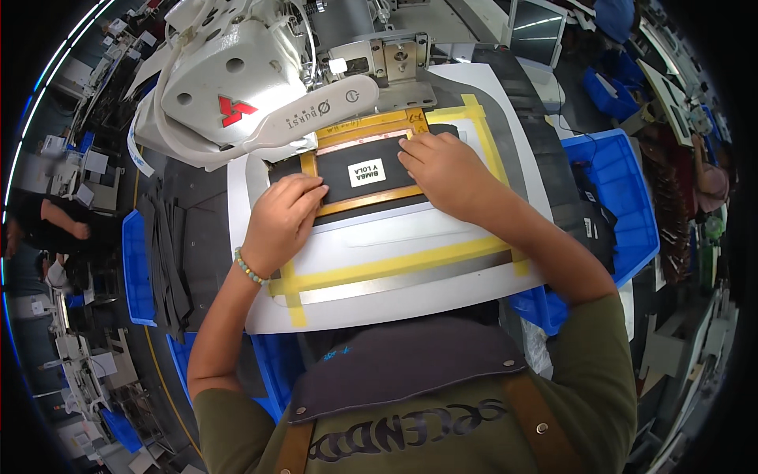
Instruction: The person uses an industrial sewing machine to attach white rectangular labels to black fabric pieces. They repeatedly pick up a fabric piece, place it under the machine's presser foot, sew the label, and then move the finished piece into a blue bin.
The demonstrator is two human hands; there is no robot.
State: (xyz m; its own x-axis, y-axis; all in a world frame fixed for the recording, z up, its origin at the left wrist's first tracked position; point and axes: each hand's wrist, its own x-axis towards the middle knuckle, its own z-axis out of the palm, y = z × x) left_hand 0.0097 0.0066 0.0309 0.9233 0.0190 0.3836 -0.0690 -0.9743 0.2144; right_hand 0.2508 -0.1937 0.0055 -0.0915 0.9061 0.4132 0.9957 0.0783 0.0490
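Note:
A flat amber sewing template frame [375,200] lies on the white work plate, with black fabric [335,170] inside it. On the fabric sits a small white label [366,172] with dark print. My left hand [286,217], a beaded bracelet on its wrist, grips the frame's left edge, fingers together and bent over it. Across from it, my right hand [450,172] has its fingertips closed on the frame's right side near the upper corner. Both thumbs are partly hidden. The frame's far edge reaches close to the metal clamp [403,71] of a sewing machine.
The white sewing machine [229,79] stands at the far left, with a pale lamp arm [308,114] reaching over the frame. Yellow tape [395,265] borders the white plate [379,312]. Dark fabric strips [167,253] hang at left; a blue bin [632,205] stands at right.

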